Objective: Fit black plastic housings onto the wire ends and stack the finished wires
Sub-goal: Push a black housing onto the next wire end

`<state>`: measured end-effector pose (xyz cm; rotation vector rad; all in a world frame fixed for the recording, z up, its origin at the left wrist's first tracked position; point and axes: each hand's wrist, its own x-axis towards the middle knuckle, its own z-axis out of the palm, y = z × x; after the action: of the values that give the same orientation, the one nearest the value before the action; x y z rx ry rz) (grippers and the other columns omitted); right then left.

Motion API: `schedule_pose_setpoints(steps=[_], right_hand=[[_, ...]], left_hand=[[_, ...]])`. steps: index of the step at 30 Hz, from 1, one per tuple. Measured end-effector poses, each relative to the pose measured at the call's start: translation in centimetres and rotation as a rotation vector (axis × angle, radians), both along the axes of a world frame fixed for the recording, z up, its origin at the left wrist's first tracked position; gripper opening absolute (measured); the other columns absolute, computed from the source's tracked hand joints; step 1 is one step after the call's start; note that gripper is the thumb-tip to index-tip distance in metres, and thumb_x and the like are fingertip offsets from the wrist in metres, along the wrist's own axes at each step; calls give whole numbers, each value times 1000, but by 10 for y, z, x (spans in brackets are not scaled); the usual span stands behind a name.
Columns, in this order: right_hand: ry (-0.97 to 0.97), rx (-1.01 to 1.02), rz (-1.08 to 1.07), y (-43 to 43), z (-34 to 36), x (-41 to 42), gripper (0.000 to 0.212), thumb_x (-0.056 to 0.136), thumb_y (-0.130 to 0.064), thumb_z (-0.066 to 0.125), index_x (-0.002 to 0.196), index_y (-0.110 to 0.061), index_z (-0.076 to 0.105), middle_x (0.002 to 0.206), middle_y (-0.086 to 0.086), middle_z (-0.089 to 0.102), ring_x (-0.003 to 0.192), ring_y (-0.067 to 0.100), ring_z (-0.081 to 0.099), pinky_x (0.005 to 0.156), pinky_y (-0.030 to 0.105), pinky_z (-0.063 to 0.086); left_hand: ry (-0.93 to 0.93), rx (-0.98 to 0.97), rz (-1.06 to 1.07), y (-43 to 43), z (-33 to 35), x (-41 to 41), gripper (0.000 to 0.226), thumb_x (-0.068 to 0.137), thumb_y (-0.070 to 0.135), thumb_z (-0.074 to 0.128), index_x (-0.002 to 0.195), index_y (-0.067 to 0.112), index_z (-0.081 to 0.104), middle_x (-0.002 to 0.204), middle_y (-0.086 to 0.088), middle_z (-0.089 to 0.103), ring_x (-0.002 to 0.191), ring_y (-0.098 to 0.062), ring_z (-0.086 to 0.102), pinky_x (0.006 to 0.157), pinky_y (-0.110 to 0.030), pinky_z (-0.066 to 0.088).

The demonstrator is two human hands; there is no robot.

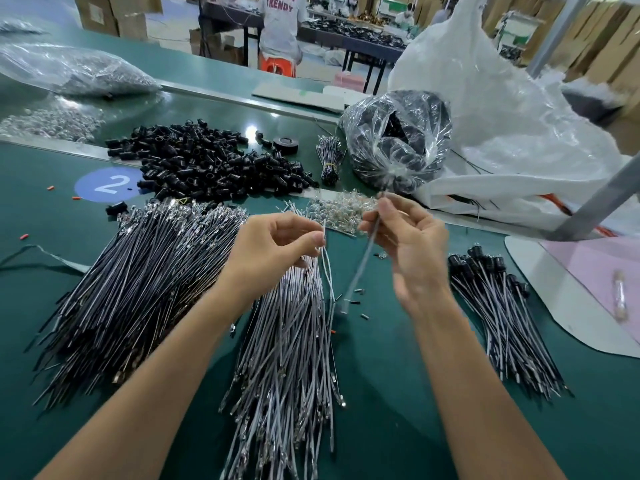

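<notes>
Green workbench (398,393): my left hand (273,254) pinches thin grey wires (327,268) above the loose bundle (287,358) at six o'clock — my right hand (412,251) grips one grey wire (362,265). Black plastic housings (207,161) heaped at eleven; finished wires (502,306) stacked at three.

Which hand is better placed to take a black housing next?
Left, I think. The housings lie on its side, just beyond the left hand, which only pinches a wire end over the grey pile. The right hand holds a lifted wire.
</notes>
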<state>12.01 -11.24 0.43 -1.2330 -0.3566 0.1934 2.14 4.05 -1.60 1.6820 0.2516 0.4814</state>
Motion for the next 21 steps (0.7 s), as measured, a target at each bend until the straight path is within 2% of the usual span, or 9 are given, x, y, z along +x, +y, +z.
schedule_pose_setpoints(steps=[2, 5, 8, 10, 12, 14, 16, 18, 21], right_hand=[[30, 4, 23, -22, 0, 10, 16, 78, -15, 69, 91, -5, 67, 73, 7, 73, 66, 17, 69, 65, 23, 56], [124, -21, 58, -41, -7, 17, 16, 74, -14, 68, 87, -5, 67, 72, 6, 72, 63, 16, 68, 61, 22, 56], [187, 26, 77, -41, -12, 21, 12, 75, -15, 67, 84, -7, 65, 69, 3, 69, 60, 12, 63, 58, 21, 55], [194, 31, 100, -36, -15, 20, 11, 76, -16, 66, 82, -8, 62, 68, 1, 66, 58, 9, 59, 55, 19, 52], [177, 9, 122, -32, -19, 18, 10, 79, -17, 63, 82, -8, 60, 67, 0, 64, 56, 8, 56, 52, 17, 49], [166, -14, 121, -29, -23, 17, 6, 86, -13, 61, 84, -8, 59, 66, 0, 63, 55, 7, 54, 50, 17, 46], [152, -31, 107, -27, -24, 15, 6, 91, -9, 58, 85, -8, 59, 66, 0, 63, 54, 7, 53, 49, 17, 44], [137, -34, 93, -27, -24, 14, 7, 92, -7, 58, 85, -8, 59, 65, 0, 63, 53, 7, 53, 49, 17, 44], [108, -58, 86, -26, -23, 12, 8, 93, -7, 58, 85, -9, 59, 65, 0, 63, 53, 8, 52, 49, 17, 43]], left_hand=[[-71, 297, 143, 1, -3, 2, 11, 87, 10, 72, 97, 14, 74, 82, 1, 75, 76, -13, 72, 70, -27, 59], [-116, 518, 235, 4, -3, 7, 15, 89, 8, 69, 102, 13, 73, 85, 3, 74, 75, -10, 70, 71, -23, 58], [49, 736, 303, 14, -6, 17, 15, 92, 14, 66, 105, 12, 73, 94, -3, 74, 81, -16, 68, 77, -32, 58], [157, 858, 380, 21, -6, 24, 16, 94, 15, 63, 106, 11, 72, 97, -5, 74, 86, -21, 67, 75, -32, 55], [190, 944, 468, 33, -2, 37, 18, 94, 8, 60, 107, 9, 72, 99, -9, 72, 91, -25, 64, 71, -31, 50], [299, 1059, 515, 51, 5, 55, 26, 91, -2, 58, 114, 6, 69, 105, -14, 69, 101, -29, 60, 77, -37, 53], [481, 1099, 503, 72, 9, 72, 32, 88, -6, 56, 117, 5, 65, 111, -16, 65, 107, -32, 56, 79, -39, 50], [622, 1038, 461, 87, 8, 82, 32, 85, -7, 58, 114, 4, 66, 113, -17, 63, 109, -34, 55, 75, -40, 48], [672, 984, 447, 92, 3, 91, 21, 80, -12, 59, 96, -1, 66, 108, -19, 61, 105, -38, 56, 69, -41, 45]])
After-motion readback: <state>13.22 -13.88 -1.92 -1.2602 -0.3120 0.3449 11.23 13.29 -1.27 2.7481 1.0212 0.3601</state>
